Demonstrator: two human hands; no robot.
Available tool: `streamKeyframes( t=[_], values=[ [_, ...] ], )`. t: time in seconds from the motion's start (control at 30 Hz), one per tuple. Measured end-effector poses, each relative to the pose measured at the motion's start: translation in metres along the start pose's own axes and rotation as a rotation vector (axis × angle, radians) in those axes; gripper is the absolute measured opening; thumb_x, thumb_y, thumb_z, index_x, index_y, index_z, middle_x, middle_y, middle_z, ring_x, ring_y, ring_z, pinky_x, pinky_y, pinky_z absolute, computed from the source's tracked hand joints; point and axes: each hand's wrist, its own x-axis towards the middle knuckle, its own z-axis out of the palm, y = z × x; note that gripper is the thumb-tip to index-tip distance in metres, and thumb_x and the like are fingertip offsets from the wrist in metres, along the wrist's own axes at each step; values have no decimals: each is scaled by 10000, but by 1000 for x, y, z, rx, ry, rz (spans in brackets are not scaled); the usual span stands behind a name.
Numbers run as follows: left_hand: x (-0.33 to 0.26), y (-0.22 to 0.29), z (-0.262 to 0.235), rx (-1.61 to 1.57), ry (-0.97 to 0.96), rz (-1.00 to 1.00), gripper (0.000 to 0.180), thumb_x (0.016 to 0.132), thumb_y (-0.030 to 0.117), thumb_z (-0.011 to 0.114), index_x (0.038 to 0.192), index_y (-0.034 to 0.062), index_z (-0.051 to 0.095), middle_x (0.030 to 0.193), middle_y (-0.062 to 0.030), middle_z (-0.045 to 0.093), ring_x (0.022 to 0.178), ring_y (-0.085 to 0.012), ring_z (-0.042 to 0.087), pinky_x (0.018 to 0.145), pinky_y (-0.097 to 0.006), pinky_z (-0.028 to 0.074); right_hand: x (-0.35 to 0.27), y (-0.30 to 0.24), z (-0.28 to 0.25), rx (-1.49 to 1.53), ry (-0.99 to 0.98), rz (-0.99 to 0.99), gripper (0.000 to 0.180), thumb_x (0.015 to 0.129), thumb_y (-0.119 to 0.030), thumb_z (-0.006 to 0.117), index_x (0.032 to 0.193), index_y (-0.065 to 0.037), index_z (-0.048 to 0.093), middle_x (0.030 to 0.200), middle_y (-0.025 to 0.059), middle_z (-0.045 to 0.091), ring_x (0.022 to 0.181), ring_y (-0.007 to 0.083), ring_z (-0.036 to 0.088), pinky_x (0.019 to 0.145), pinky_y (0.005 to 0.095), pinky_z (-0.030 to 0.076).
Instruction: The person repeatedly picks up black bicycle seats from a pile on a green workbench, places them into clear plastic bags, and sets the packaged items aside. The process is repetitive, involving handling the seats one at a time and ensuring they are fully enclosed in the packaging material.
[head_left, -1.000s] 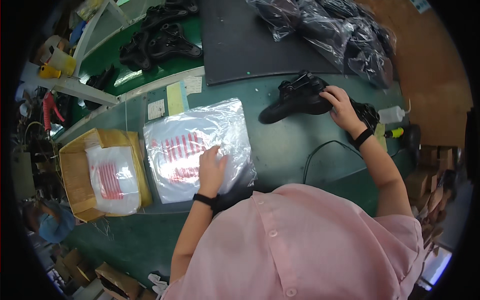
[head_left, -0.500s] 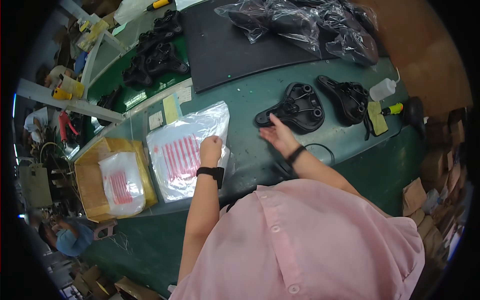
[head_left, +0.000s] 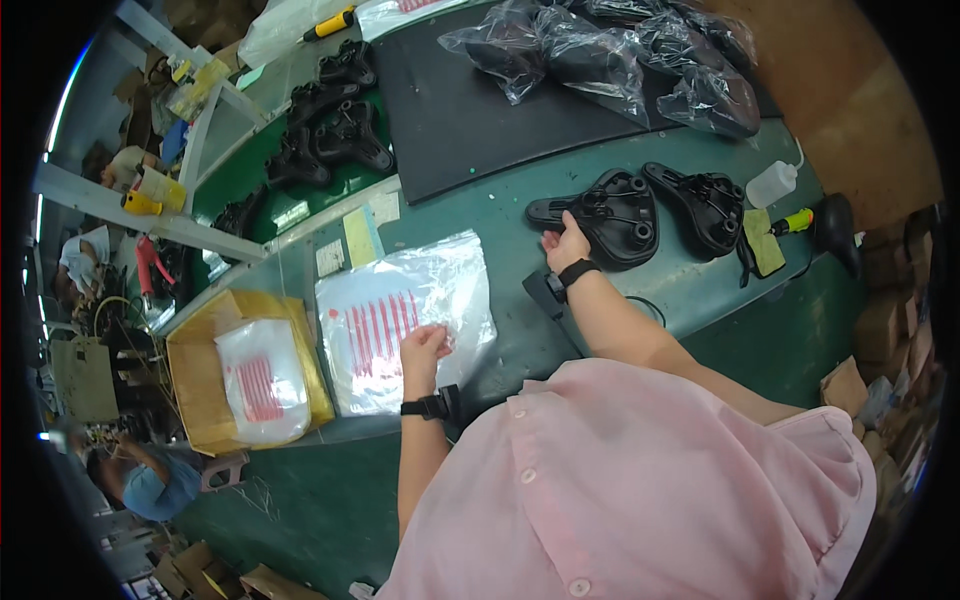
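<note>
On the green tabletop (head_left: 498,222), I log: right hand (head_left: 568,243) holding an upturned black saddle (head_left: 612,222) by its nose; left hand (head_left: 425,347) narrow over plastic bags (head_left: 448,282), whether pinching one I cannot tell.

On a glossy green counter (head_left: 520,330), the right grip (head_left: 567,243) meets a black bicycle saddle (head_left: 618,225) lying underside up, thumb against its narrow nose, which points left. A second black, upturned saddle (head_left: 700,205) lies just beside it, near a white plastic squeeze bottle (head_left: 772,184). The left grip (head_left: 423,350), fingers curled, is over a stack of clear plastic bags with red printed stripes (head_left: 375,320); whether it pinches one cannot be told. Left of that, a yellowish cardboard box (head_left: 190,400) holds more striped bags (head_left: 262,385). Black saddles in clear film (head_left: 600,60) lie on a flat black mat (head_left: 470,120).
</note>
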Motion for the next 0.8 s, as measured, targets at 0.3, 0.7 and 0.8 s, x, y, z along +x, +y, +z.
streamKeyframes(
  t=[0.3,0.7,0.8],
  values=[
    [-11,8,-15,8,140,83,178,929,162,570,862,7,627,703,-28,581,574,-89,541,499,-231,455,-24,-9,-21,-79,-156,-82,171,758,-135,629,925,-105,608,874,28,619,784,160,598,659,358,453],
    [21,25,31,35,-1,62,137,832,113,690,834,46,570,707,-32,590,582,-108,558,524,-244,482,-83,-78,-119,-363,-728,208,191,801,-48,633,990,-22,615,893,54,648,813,183,638,743,346,535],
    [22,25,41,26,-110,165,92,835,64,668,884,20,605,731,-42,623,595,-104,580,538,-241,490,-103,-59,-91,-623,-899,185,359,777,-12,656,1121,-3,554,990,63,628,874,168,623,765,317,514]
  ],
)
